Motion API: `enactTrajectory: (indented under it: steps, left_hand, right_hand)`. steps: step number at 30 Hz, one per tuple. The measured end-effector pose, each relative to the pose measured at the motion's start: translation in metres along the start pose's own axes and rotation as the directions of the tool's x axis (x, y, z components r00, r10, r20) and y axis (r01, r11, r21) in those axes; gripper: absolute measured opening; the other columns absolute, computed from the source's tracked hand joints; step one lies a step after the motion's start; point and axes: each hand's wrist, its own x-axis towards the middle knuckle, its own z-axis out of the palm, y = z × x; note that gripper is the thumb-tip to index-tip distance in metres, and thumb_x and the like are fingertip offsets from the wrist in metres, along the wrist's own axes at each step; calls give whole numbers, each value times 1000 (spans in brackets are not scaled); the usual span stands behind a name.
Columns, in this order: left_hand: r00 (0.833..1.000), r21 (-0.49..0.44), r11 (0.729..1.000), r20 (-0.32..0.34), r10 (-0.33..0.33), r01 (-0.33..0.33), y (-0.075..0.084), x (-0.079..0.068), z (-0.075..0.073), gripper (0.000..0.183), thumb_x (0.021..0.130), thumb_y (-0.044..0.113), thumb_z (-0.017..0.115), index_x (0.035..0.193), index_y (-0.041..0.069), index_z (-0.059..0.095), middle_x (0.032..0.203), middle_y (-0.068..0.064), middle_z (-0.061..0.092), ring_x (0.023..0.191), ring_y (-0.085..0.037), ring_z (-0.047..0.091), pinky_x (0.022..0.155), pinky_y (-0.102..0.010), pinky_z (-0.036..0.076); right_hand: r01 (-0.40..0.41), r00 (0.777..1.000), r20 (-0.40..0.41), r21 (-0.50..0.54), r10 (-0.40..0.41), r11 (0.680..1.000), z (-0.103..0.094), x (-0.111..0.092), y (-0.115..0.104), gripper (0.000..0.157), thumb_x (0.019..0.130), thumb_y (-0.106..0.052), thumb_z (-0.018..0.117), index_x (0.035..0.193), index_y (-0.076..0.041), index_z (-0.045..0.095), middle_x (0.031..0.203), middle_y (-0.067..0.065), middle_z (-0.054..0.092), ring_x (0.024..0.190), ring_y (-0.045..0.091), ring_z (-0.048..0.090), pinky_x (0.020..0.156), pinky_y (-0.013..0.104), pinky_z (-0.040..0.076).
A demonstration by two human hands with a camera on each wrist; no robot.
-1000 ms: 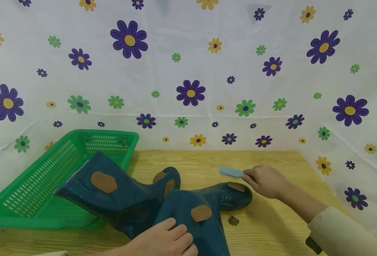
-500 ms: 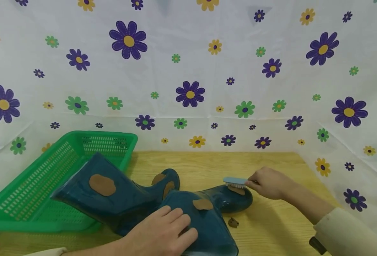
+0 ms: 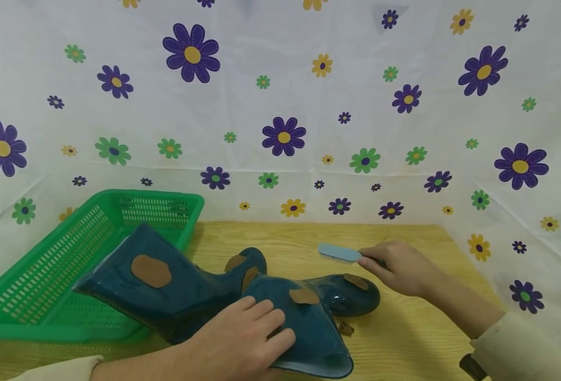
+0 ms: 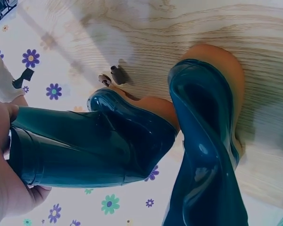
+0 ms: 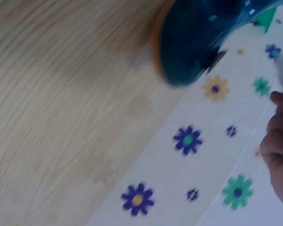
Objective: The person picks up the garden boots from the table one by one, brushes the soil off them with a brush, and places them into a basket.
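Nearer boot (image 3: pixel 314 329), toe rightward, shaft nearward

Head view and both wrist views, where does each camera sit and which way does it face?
Head: worn on the head, facing forward and down at the table, green basket and two boots; left hand, right hand and pale sleeves show.
Left wrist: on that wrist, looking along the gripped boot toward its foot; the left hand shows at the left edge.
Right wrist: on that wrist, looking past a boot's toe to the flowered backdrop; the right hand shows at the right edge.
Shared: head and left wrist views both show two boots.
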Motion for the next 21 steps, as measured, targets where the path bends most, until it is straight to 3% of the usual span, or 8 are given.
enactTrajectory:
  steps: [2,3,5,8,13,17,21]
  left_hand:
    - [1000,10,1000,-17,9,-8,-2,0,0,25,90,45,71,92,22,61,82,9,56,70,-7,41,62,-18,31]
    - [1000,13,1000,-27,12,-11,-2,0,-1,24,89,43,72,91,22,61,82,9,56,70,-7,41,62,-18,32]
    - [999,5,1000,-53,14,-14,-4,0,-1,17,91,35,71,90,21,61,81,9,57,69,-7,42,62,-19,33]
    - [997,-39,999,-80,-5,2,-7,-1,-2,7,96,23,63,90,20,64,80,8,59,69,-8,46,61,-19,36]
    - [992,-85,996,-127,-1,-10,-12,-3,-2,23,105,19,48,94,18,69,83,6,61,71,-7,53,61,-19,41]
    - [986,-78,995,-163,42,-55,-15,-4,-2,28,107,17,43,95,18,68,81,7,58,68,-6,49,58,-16,36]
    - [987,-80,995,-157,42,-55,-17,-3,-4,29,108,17,42,96,19,69,82,8,58,68,-6,48,59,-17,37]
  right_hand:
    - [130,987,-106,75,-121,989,2,4,-12,25,99,-12,60,118,-2,72,101,3,76,87,13,71,75,34,58]
    - [194,975,-138,124,-177,973,4,7,-18,25,97,-9,61,118,-3,72,98,1,76,83,10,70,72,31,57]
    - [292,952,-155,218,-263,931,6,13,-30,25,96,-6,61,119,-4,72,93,-2,75,76,3,64,67,24,54]
    - [364,931,-125,297,-342,883,13,21,-44,25,97,-8,60,119,-7,73,80,-7,68,68,-3,52,61,16,45]
    - [443,896,-95,242,-434,863,23,27,-46,26,97,-12,62,120,-9,72,76,-9,63,64,-6,46,60,10,41]
    - [491,871,-123,157,-476,857,21,24,-33,24,94,-12,64,116,-11,74,74,-10,60,61,-7,41,58,7,36]
    - [513,857,-149,167,-493,842,17,23,-25,22,93,-10,64,113,-10,75,74,-11,60,61,-7,41,58,6,36]
